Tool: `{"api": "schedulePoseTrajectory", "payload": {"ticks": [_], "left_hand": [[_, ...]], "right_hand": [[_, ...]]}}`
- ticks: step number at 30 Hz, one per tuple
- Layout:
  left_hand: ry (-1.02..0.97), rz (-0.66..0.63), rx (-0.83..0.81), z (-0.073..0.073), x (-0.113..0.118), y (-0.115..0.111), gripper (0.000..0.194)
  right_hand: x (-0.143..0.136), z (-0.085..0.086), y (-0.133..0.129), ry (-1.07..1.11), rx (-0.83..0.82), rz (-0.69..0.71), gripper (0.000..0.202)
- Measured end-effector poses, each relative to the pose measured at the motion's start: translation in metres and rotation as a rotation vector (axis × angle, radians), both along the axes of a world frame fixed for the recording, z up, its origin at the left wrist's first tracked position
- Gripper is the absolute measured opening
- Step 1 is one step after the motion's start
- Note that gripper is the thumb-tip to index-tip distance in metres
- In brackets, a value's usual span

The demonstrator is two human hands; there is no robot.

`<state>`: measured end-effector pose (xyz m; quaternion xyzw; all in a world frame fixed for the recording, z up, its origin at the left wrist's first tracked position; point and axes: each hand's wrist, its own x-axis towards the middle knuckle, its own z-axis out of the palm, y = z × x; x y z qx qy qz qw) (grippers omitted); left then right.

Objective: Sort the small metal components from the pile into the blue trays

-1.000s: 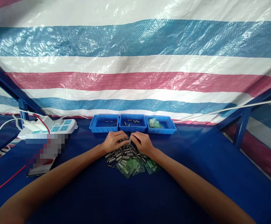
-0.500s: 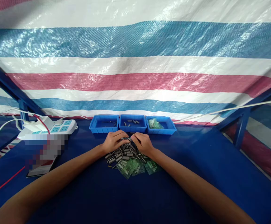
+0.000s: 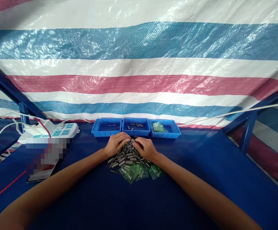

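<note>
A pile of grey cylinders and thin metal pins (image 3: 129, 156) lies on the blue table (image 3: 139, 204). Green plastic bags of small parts (image 3: 135, 171) lie at its near side. My left hand (image 3: 117, 144) rests at the pile's far left edge, its fingers curled inward over the parts. On the far right edge is my right hand (image 3: 145, 148), thumb and fingers bent round toward a grey piece by the fingertips. Whatever either hand grips is too small to make out.
Three blue trays stand behind the pile: the left tray (image 3: 106, 134) holds thin pins, the middle tray (image 3: 136, 133) grey cylinders, the right tray (image 3: 166, 135) a green bag. A white power strip (image 3: 65, 130) with cables is at the left, beside a dark flat object (image 3: 43, 175).
My two hands have shifted slightly at the top of the pile. The fingertips of my right hand are a little lower and further apart from the thumb, showing more of the parts between the hands.
</note>
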<state>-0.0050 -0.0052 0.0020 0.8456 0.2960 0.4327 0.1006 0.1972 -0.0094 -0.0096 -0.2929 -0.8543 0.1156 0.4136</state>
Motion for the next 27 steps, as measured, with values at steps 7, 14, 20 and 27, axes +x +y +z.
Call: {"api": "schedulePoseTrajectory", "payload": {"ticks": [7, 14, 20, 27], "left_hand": [[0.052, -0.008, -0.039, 0.002, -0.0004, 0.0001, 0.02], [0.059, -0.042, -0.095, 0.0042, -0.0003, 0.0001, 0.022], [0.047, -0.066, -0.071, 0.0042, -0.0008, 0.0009, 0.018], [0.051, -0.057, -0.007, 0.0019, -0.0017, 0.0017, 0.016]], "right_hand": [[-0.001, -0.0022, 0.0006, -0.047, 0.0, 0.024, 0.025], [-0.001, -0.0038, 0.0011, -0.066, 0.021, 0.015, 0.025], [-0.0009, -0.0017, 0.0001, -0.065, 0.039, 0.02, 0.024], [-0.0003, -0.0023, 0.0003, -0.084, 0.04, 0.017, 0.026]]}}
